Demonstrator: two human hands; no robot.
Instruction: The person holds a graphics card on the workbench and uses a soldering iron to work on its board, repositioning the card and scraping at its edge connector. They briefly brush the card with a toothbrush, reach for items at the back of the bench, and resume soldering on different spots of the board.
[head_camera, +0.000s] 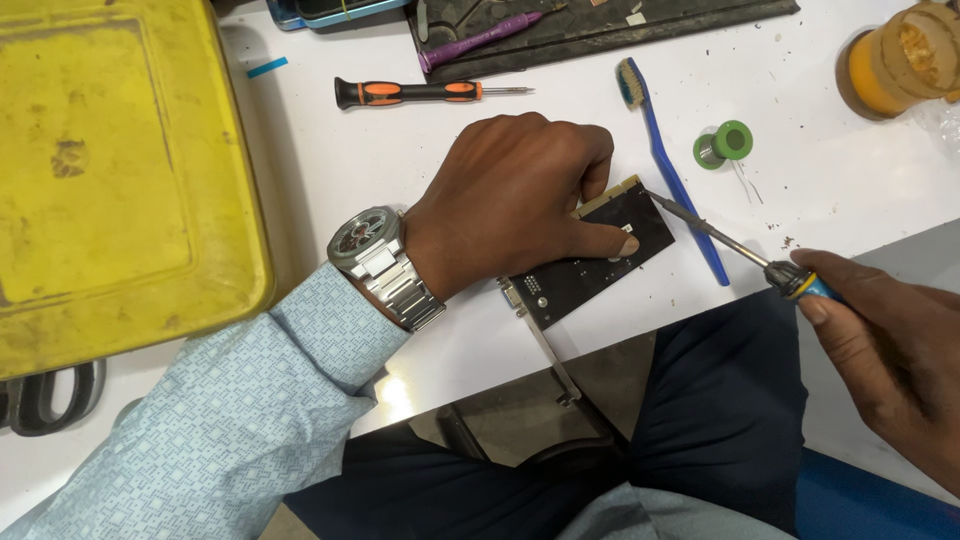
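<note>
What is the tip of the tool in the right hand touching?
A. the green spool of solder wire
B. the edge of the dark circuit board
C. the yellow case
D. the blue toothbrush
B: the soldering iron in the right hand meets the corner of the circuit board that the left hand pins down.

My left hand (515, 200) covers much of the black circuit board (620, 235), so its upper left part is hidden under my knuckles. My right hand (890, 350) runs off the right edge, hiding most of the soldering iron (740, 250) handle. The yellow case (110, 170) is cut off at the top and left edges — the scissors (45, 395) beneath it show only their handles. The round holder (905, 55) at the top right corner is cropped, its contents too blurred to tell.
</note>
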